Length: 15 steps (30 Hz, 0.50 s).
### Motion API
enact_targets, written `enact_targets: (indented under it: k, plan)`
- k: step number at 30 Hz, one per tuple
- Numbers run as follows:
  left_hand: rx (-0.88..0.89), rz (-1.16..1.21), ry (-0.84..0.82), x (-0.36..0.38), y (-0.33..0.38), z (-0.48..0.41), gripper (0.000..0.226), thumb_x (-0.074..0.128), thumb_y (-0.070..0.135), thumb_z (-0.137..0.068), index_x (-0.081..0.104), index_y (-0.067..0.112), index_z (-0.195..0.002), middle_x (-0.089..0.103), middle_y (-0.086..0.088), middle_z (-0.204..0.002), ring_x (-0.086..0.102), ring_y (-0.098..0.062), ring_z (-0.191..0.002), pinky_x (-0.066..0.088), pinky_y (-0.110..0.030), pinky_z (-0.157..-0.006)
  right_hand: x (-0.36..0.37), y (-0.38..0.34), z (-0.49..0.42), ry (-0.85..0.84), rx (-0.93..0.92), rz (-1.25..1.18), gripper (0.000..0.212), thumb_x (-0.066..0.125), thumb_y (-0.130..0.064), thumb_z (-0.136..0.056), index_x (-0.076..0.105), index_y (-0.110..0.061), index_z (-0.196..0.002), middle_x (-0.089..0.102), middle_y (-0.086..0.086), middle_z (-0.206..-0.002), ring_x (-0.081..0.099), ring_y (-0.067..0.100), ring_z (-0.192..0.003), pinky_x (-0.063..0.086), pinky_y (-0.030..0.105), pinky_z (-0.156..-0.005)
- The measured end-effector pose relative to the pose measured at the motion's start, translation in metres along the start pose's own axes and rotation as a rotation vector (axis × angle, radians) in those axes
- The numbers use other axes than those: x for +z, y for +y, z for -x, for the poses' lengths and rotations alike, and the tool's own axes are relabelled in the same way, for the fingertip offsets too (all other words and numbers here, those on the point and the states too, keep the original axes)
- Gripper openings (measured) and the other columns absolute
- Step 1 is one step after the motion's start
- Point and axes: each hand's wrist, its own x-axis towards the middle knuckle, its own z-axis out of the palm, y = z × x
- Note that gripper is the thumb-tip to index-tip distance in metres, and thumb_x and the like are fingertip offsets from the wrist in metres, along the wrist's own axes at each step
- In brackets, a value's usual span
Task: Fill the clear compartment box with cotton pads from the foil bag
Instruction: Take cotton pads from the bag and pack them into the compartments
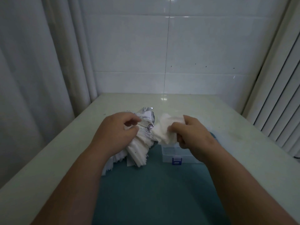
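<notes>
Foil bag [146,118] printed "Content", left grip [113,133] pinching it, right grip [193,133] clutching cotton pads [164,132] above clear box [172,153]

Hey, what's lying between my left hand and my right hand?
The head view shows the crumpled foil bag, gripped by the left hand, then the wad of cotton pads that the right hand holds.

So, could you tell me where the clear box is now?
In the head view, the clear box sits on the teal mat right of centre, under the right hand gripping cotton pads, the foil bag to its left.
</notes>
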Motion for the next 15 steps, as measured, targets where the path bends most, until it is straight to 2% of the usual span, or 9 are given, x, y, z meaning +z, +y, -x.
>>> enact_targets:
  k: [2,5,7,9,11,15]
  plan:
    - [-0.015,0.149,0.083,0.001,0.006,0.0,0.016,0.07,0.022,-0.084,0.071,0.034,-0.094,0.069,0.018,-0.085,0.062,0.006,-0.083,0.042,-0.005,-0.069,0.002,-0.001,-0.001,0.041,0.011,-0.15,0.016,0.06,-0.004,-0.086,0.06,-0.005,-0.101,0.05,0.006,-0.065,0.041,0.015,-0.052,0.032,0.026,-0.044]
    - [-0.097,0.419,0.093,0.004,0.016,0.002,0.014,0.069,0.032,-0.086,0.069,0.034,-0.1,0.072,0.009,-0.091,0.068,-0.007,-0.086,0.055,-0.026,-0.075,0.008,-0.001,0.0,0.047,-0.025,-0.243,0.023,0.065,-0.002,-0.086,0.055,-0.005,-0.105,0.055,0.008,-0.069,0.045,0.013,-0.051,0.036,0.025,-0.044]
    - [-0.169,0.554,0.042,0.007,0.023,0.003,0.02,0.068,0.033,-0.087,0.065,0.034,-0.107,0.072,0.007,-0.097,0.07,-0.01,-0.089,0.056,-0.032,-0.08,0.011,-0.001,0.002,0.043,-0.041,-0.263,0.024,0.068,-0.003,-0.085,0.055,-0.006,-0.106,0.059,0.007,-0.07,0.048,0.012,-0.051,0.041,0.025,-0.047]
    - [-0.236,0.671,-0.01,0.011,0.029,0.004,0.021,0.066,0.028,-0.089,0.061,0.03,-0.109,0.074,0.003,-0.095,0.071,-0.013,-0.087,0.058,-0.033,-0.08,0.015,-0.001,0.003,0.04,-0.05,-0.263,0.025,0.068,-0.004,-0.086,0.056,-0.008,-0.106,0.061,0.007,-0.072,0.051,0.01,-0.052,0.045,0.024,-0.05]
    - [-0.29,0.744,-0.033,0.013,0.032,0.005,0.018,0.066,0.02,-0.09,0.059,0.024,-0.106,0.074,0.003,-0.084,0.071,-0.019,-0.082,0.059,-0.039,-0.08,0.018,-0.002,0.004,0.034,-0.058,-0.262,0.025,0.069,-0.005,-0.085,0.056,-0.009,-0.106,0.063,0.006,-0.073,0.053,0.009,-0.052,0.047,0.024,-0.052]
    - [-0.303,0.742,-0.056,0.014,0.032,0.005,0.018,0.066,0.003,-0.087,0.059,0.016,-0.097,0.074,-0.006,-0.079,0.068,-0.026,-0.075,0.059,-0.048,-0.077,0.021,-0.001,0.005,0.034,-0.079,-0.23,0.021,0.07,-0.01,-0.086,0.058,-0.012,-0.103,0.066,0.007,-0.075,0.056,0.011,-0.055,0.049,0.026,-0.055]
